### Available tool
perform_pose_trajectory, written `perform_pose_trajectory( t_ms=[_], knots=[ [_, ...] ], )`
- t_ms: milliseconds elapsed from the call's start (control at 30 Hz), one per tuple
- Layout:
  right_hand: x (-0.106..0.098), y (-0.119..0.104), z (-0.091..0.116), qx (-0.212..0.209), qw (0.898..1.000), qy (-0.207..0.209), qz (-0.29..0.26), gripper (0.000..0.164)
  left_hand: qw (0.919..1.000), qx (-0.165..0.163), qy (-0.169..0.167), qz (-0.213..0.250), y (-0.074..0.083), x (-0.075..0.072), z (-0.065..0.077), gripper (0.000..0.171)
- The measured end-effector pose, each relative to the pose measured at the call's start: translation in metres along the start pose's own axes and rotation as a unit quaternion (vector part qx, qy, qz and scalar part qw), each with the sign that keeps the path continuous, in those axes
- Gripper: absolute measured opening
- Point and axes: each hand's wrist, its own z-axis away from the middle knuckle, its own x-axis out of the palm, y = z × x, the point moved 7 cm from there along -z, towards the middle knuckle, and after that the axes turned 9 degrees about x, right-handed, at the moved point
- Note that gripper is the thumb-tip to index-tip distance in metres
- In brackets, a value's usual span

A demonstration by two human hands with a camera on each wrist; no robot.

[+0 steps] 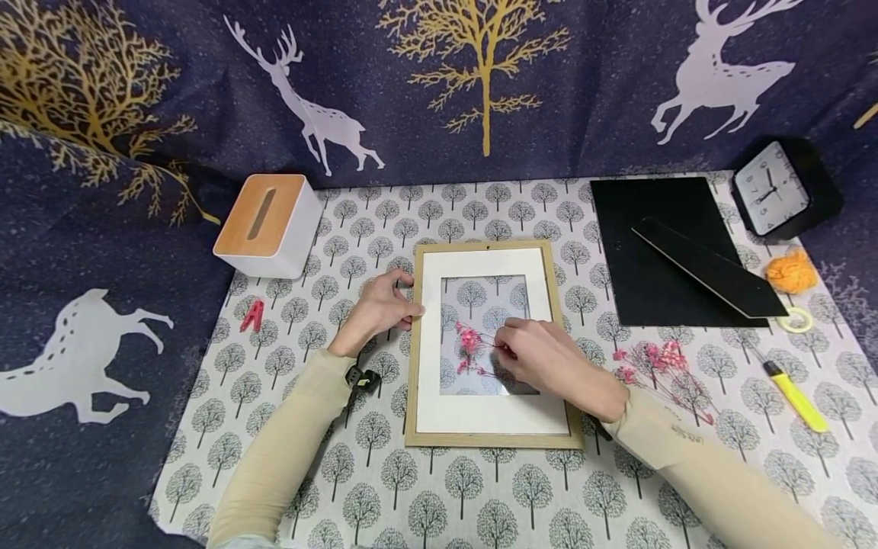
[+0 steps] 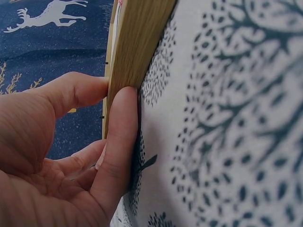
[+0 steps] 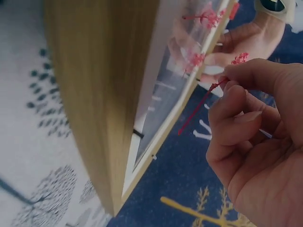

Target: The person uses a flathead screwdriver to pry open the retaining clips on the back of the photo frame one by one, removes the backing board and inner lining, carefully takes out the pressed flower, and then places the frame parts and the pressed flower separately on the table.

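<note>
A light wooden picture frame point(image 1: 494, 441) with a white mat point(image 1: 494, 415) and a clear pane lies on the patterned cloth. My left hand point(image 1: 380, 305) holds its left side, thumb over the rim and fingers along the outer edge, as the left wrist view point(image 2: 71, 142) also shows. Over the pane, my right hand point(image 1: 542, 354) pinches the thin red stem point(image 3: 199, 108) of a pink dried flower sprig point(image 1: 469, 338). Its blossoms hang over the left part of the mat's window, and the pane mirrors them in the right wrist view.
More pink sprigs point(image 1: 658, 357) lie right of the frame, near a yellow marker point(image 1: 799, 400). Behind them are a black backing board point(image 1: 652, 297), an orange yarn ball point(image 1: 791, 271) and a clock point(image 1: 771, 191). A tissue box point(image 1: 274, 221) and red clip point(image 1: 253, 315) sit left.
</note>
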Motion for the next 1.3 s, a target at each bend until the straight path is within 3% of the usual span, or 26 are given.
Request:
perform_pose_trajectory(
  t_ms=[200, 333, 667, 833, 1033, 1300],
  knots=[
    [-0.016, 0.016, 0.019, 0.024, 0.999, 0.041, -0.018, 0.002, 1.0, -0.001, -0.001, -0.001, -0.001, 0.001, -0.001, 0.063],
    [-0.027, 0.034, 0.039, 0.068, 0.996, 0.051, -0.039, 0.005, 1.0, -0.005, -0.001, -0.006, -0.002, 0.001, -0.001, 0.064],
    [-0.055, 0.107, 0.115, 0.176, 0.974, 0.138, -0.036, 0.007, 0.9999, 0.003, -0.004, -0.011, -0.002, 0.0, -0.002, 0.064],
    [-0.058, 0.153, 0.152, 0.266, 0.956, 0.12, -0.014, 0.011, 0.9999, 0.004, -0.002, -0.01, -0.001, -0.002, -0.002, 0.063],
    [-0.06, 0.199, 0.182, 0.358, 0.93, 0.086, -0.007, 0.021, 0.9999, 0.0, 0.001, -0.011, 0.002, -0.004, 0.001, 0.063],
    [-0.058, 0.226, 0.198, 0.408, 0.912, 0.047, 0.004, 0.025, 1.0, 0.003, -0.003, -0.001, 0.003, -0.001, 0.001, 0.063]
  ],
)
